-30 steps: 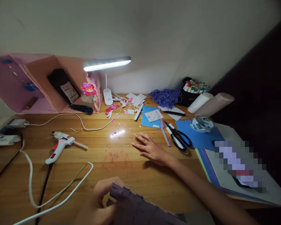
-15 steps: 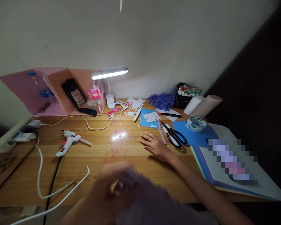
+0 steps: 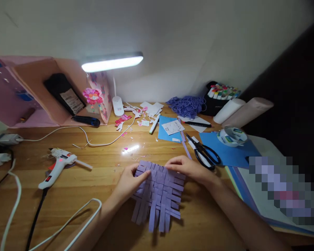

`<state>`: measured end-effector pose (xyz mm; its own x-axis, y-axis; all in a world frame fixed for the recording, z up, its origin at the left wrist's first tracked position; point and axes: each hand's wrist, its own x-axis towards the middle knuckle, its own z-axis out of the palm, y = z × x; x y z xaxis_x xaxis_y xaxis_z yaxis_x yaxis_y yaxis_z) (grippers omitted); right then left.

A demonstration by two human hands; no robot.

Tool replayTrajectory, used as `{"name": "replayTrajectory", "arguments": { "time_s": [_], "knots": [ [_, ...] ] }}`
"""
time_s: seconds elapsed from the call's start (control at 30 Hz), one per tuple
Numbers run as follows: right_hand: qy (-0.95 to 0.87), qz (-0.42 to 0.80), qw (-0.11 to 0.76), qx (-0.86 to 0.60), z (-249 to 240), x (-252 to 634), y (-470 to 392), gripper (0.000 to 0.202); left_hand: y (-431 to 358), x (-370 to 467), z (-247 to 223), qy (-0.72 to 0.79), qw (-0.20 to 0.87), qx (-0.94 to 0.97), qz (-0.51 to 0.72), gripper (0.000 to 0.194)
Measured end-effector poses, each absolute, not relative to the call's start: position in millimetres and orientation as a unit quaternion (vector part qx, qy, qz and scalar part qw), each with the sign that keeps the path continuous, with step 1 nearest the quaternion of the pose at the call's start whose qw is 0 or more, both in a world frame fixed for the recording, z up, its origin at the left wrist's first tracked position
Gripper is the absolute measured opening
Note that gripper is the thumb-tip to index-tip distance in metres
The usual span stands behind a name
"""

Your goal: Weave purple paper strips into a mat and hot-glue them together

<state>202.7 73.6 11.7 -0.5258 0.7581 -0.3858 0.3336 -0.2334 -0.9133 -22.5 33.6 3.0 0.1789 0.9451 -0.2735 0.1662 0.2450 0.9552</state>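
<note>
A woven mat of purple paper strips (image 3: 158,190) is held up over the near part of the table, its loose strip ends sticking out at the right and bottom. My left hand (image 3: 132,179) is closed on its upper left edge, the thumb lying on the front face. At the upper right edge, my right hand (image 3: 188,169) pinches the mat between thumb and fingers. Black-handled scissors (image 3: 205,151) lie just beyond my right hand. A thin purple paper strip (image 3: 186,146) rests on the table beside them.
A white glue gun (image 3: 58,165) lies at left, with white cables (image 3: 92,205) nearby. Behind are a lit lamp (image 3: 113,63), paper scraps (image 3: 151,108), purple yarn (image 3: 187,105) and a marker case (image 3: 213,108). Tape rolls (image 3: 231,136) sit on blue paper at right.
The purple woven mat has come from a blur close to the camera down over the table. My right hand has left the tabletop and now grips the mat too. The view has shifted.
</note>
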Motion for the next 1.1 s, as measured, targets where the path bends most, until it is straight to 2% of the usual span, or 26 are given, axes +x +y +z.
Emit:
{"name": "replayTrajectory", "arguments": {
  "time_s": [0.17, 0.6, 0.83, 1.1],
  "knots": [
    [-0.57, 0.638, 0.179, -0.486, 10, 197, 61, 0.027, 31, -26, 6, 0.547, 0.601, 0.494, 0.309, 0.027],
    [-0.541, 0.652, 0.169, -0.503, 12, 196, 46, 0.029, 25, -25, 6, 0.58, 0.593, 0.47, 0.302, 0.026],
    [-0.589, 0.551, 0.249, -0.536, 18, 188, 39, 0.013, 21, -24, 3, 0.585, 0.575, 0.477, 0.315, 0.028],
    [-0.586, 0.601, 0.225, -0.494, 15, 183, 31, 0.022, 20, -19, 13, 0.586, 0.572, 0.514, 0.256, 0.029]
  ]
}}
